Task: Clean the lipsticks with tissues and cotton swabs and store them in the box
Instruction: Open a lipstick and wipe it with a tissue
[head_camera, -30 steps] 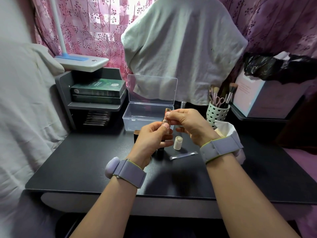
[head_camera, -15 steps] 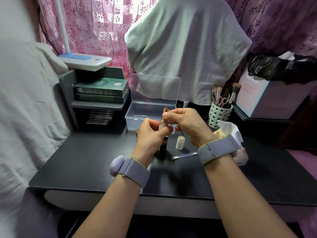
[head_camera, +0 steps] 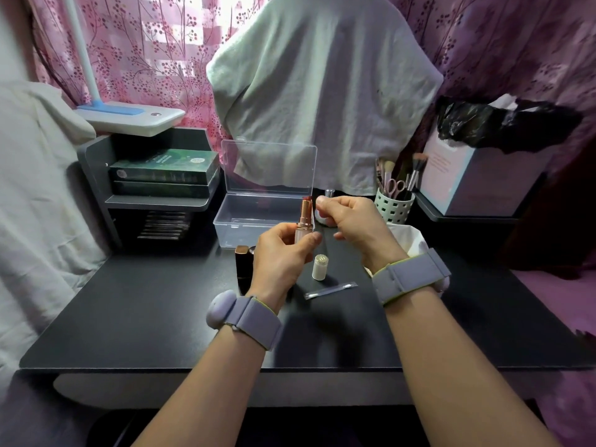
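Observation:
My left hand [head_camera: 283,256] holds a rose-gold lipstick [head_camera: 304,217] upright, its red tip showing at the top. My right hand [head_camera: 351,221] is just right of the lipstick and apart from it. Its thumb and forefinger pinch what looks like a thin cotton swab, which is hard to make out. The clear plastic box [head_camera: 225,233] stands open and empty behind my hands. A white lipstick cap [head_camera: 320,267] stands on the black desk [head_camera: 145,317]. A wrapped cotton swab [head_camera: 330,290] lies in front of the cap. A dark lipstick [head_camera: 243,262] stands left of my left hand.
White tissues [head_camera: 408,237] lie behind my right wrist. A perforated cup of brushes and scissors [head_camera: 393,208] stands at the back right beside a pink box topped with a black bag [head_camera: 467,175]. A grey shelf with green books [head_camera: 161,169] and a lamp base [head_camera: 129,117] stand at the back left.
My right hand has moved off the lipstick's top to the right. The lipstick's red tip now shows. My left hand keeps hold of the lipstick.

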`<state>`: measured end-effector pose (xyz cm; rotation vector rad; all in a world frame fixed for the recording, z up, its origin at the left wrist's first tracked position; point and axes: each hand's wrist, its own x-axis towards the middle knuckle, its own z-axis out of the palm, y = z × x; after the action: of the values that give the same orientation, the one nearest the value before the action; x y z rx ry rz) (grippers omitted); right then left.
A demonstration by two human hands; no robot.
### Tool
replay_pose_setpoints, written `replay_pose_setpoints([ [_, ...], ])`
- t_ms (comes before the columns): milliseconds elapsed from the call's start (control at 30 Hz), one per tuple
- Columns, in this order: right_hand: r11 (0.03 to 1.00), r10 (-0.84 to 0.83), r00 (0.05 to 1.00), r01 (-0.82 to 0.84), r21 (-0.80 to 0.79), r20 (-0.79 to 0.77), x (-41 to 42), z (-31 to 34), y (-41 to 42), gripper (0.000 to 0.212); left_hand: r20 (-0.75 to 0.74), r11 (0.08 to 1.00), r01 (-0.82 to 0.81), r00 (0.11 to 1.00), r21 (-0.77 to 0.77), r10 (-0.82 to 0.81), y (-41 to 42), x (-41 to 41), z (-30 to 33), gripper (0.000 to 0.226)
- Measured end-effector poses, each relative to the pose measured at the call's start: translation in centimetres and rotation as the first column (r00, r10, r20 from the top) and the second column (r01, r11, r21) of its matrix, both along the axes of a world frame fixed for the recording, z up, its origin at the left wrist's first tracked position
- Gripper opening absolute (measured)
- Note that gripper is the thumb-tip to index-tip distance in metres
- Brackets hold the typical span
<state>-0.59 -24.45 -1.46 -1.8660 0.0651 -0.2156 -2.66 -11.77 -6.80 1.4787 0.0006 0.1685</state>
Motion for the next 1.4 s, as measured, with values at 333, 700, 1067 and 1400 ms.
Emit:
replay_pose_setpoints([
  [333, 0.954, -0.225, 0.966, 0.245, -0.17, 0.131, -0.6, 0.1, -5.8, 0.014, 0.021, 0.985, 0.151, 0.988, -0.078, -0.15, -5.9, 0.1, 1.0, 0.005],
  [700, 0.842, -0.341, 0.916, 0.398, -0.364, 0.211, -2.0, -0.1, -10.3, 0.022, -0.005, 0.978, 0.19, 0.982, -0.085, -0.191, -11.0, 0.7, 0.1, 0.005],
  [1067, 0.749, -0.358, 0.932, 0.321, -0.579, 0.054, -2.3, -2.2, -12.4, 0.034, -0.07, 0.984, 0.17, 0.982, -0.05, -0.173, -13.6, 0.2, -1.9, 0.014],
  [1400, 0.73, -0.354, 0.935, 0.276, -0.625, 0.0, -2.7, -3.2, -12.6, 0.027, -0.157, 0.988, 0.125, 0.981, 0.09, -0.11, -15.0, 1.3, -5.5, 0.033],
])
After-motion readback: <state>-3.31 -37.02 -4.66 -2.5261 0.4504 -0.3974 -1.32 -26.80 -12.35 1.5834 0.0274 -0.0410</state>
